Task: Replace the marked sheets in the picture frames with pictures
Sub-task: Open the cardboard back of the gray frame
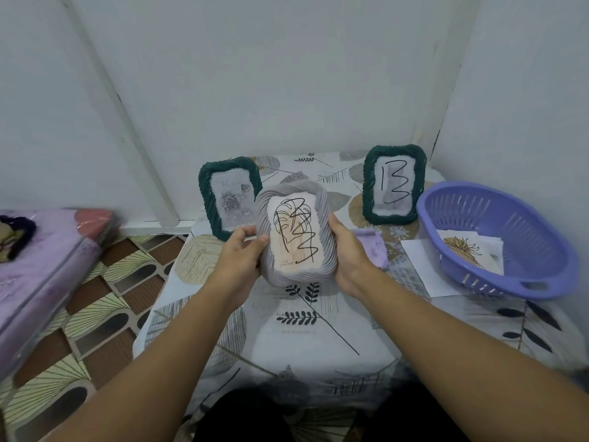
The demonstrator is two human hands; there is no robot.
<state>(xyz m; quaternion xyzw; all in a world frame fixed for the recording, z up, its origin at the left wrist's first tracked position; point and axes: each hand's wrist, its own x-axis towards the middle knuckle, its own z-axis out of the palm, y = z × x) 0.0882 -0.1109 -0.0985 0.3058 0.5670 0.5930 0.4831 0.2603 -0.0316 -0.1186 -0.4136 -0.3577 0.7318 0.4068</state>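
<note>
head view: both hands grip the grey frame (296,234) at centre, w/ marked sheet inside — left hand (239,253) on its left edge, right hand (349,253) on its right. next, prob: flip it, open back, swap in pic from purple basket (497,240), right.

A table (318,330) stands in the room's corner, with a mattress (41,266) off to its left on the floor. At the back left of the table one frame (228,196) stands upright; at the back right stands a second frame (394,183). Between them and nearer the viewer, a third frame (296,234) is held above the table, the left hand (237,253) on its left edge, the right hand (349,253) on its right. Just right of the right hand lies a cloth (373,247). At the table's right side sits a basket (497,240) on a loose sheet (420,260), with pictures (468,252) inside.
</note>
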